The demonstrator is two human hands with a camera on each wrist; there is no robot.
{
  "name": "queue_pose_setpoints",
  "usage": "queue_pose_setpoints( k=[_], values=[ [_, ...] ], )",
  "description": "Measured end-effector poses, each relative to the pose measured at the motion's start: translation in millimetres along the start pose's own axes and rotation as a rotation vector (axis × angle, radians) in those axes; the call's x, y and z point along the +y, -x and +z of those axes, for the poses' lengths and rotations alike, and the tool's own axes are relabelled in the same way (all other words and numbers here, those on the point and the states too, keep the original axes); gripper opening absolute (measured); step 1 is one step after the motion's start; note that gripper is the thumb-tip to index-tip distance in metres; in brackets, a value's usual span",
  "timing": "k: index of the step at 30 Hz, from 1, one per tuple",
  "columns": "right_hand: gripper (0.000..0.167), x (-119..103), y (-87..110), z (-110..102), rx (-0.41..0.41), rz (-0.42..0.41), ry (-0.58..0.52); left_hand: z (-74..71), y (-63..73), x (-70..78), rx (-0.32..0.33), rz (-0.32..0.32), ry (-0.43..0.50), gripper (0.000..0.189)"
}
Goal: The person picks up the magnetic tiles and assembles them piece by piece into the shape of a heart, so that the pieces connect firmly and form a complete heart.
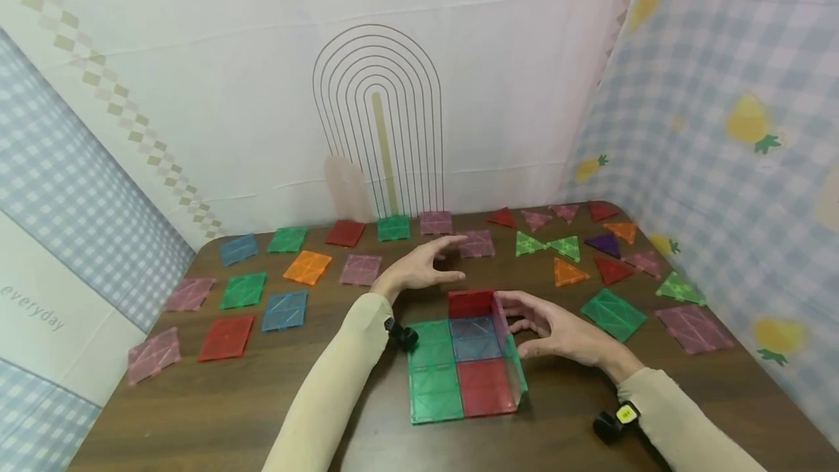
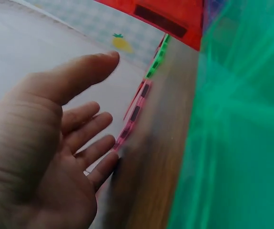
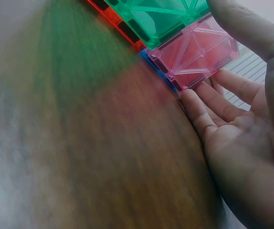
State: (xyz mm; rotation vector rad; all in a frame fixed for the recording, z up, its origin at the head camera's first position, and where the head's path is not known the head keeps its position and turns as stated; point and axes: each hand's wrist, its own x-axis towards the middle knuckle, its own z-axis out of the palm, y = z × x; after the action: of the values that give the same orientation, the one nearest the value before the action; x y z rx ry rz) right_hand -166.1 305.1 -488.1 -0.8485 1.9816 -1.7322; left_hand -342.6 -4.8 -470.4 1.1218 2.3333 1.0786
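Note:
A base of flat magnetic tiles lies on the table: green tiles on the left, a blue tile and a red tile on the right. An upright red tile stands at its back edge; an upright pink tile and an upright green tile line its right side. My right hand touches the pink tile from outside with bent fingers, thumb near the green one. Holding nothing, my left hand hovers behind the base, its fingers toward a flat pink tile.
Loose square tiles, such as a red one and an orange one, lie spread over the left and back. Several triangle tiles, including a green one, lie at the back right. A fabric-covered wall rises behind the table.

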Motion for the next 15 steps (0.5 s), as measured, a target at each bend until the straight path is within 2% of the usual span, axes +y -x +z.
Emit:
queue_pose_setpoints(
  k=[5,8,11,12,15],
  values=[
    [0.078,1,1.8,0,-0.003,0.001,-0.010,2.2,-3.9,-3.0,-0.025,-0.019,-0.075,0.081],
    [0.078,1,1.7,0,0.000,0.004,-0.011,0.9,-2.9,-3.6,-0.025,-0.015,-0.084,0.079],
    [0.078,0,1.3,-1,0.001,0.009,-0.009,-1.2,1.4,-3.9,-0.006,-0.001,-0.097,0.077],
    [0.078,0,1.4,-2,0.002,0.011,-0.005,-1.2,1.6,-10.2,0.004,0.021,-0.113,0.076],
    [0.078,-1,0.4,0,0.006,0.013,0.000,-3.1,12.6,-10.2,0.023,0.029,-0.164,0.071]
  ],
)
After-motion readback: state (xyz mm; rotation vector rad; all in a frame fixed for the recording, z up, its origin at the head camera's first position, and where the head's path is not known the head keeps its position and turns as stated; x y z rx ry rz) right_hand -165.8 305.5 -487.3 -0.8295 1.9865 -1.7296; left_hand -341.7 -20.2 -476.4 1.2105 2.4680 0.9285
